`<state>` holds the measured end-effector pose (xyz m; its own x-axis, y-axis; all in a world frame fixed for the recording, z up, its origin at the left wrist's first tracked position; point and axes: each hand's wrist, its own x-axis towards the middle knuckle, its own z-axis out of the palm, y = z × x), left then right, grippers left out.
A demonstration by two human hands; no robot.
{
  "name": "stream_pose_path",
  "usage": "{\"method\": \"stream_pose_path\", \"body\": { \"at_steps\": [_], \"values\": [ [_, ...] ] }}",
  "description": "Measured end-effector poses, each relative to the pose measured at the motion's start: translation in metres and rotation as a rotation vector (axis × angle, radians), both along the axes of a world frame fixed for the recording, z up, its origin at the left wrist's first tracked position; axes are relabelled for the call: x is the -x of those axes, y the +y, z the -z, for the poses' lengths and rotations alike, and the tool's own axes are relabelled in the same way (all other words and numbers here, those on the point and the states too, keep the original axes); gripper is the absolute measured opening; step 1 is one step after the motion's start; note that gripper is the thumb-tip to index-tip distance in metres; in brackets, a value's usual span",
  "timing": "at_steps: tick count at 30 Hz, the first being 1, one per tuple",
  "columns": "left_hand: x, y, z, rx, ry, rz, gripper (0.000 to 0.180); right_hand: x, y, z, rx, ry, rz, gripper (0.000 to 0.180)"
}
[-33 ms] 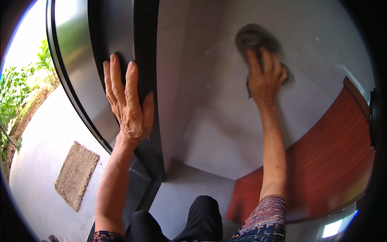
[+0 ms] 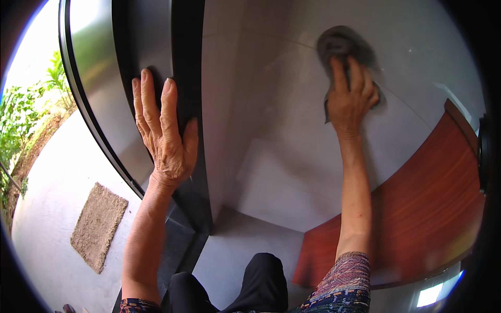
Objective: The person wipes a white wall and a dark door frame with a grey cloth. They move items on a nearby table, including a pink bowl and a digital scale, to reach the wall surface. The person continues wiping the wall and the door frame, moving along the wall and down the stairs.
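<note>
My left hand [image 2: 164, 138] lies flat, fingers spread and pointing up, against the black frame [image 2: 188, 62] of a glass door. My right hand [image 2: 350, 96] is stretched out, pressing a grey cloth [image 2: 339, 44] against the pale grey wall [image 2: 271, 104]. The fingers cover the lower part of the cloth, and its upper part bunches out above them. Both forearms are bare, with patterned sleeves at the lower edge.
A reddish-brown wooden panel [image 2: 417, 198] curves along the right. Outside the glass [image 2: 99, 68], a brown doormat [image 2: 98, 225] lies on light paving, with green plants [image 2: 21, 115] at far left. My dark-trousered knees [image 2: 250, 281] show at the bottom.
</note>
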<state>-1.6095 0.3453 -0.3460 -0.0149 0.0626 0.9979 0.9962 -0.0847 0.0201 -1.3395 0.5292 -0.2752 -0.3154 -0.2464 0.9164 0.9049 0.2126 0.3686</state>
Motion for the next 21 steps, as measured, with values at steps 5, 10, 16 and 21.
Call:
{"method": "stream_pose_path", "body": {
  "at_steps": [5,10,16,21],
  "values": [
    [-0.002,0.001,-0.002,-0.044,-0.004,0.064,0.071,0.019,-0.003,0.028,0.009,0.090,0.005,0.035],
    [0.001,-0.003,0.000,-0.045,0.022,0.060,0.067,0.055,-0.012,0.110,0.183,-0.060,-0.142,0.040],
    [0.002,0.001,0.001,-0.049,0.044,0.060,0.065,0.078,-0.015,0.212,0.333,-0.320,-0.238,0.032],
    [0.000,-0.003,-0.001,-0.030,0.022,0.085,0.068,0.040,-0.023,0.277,0.470,-0.715,-0.119,0.031]
  ]
}}
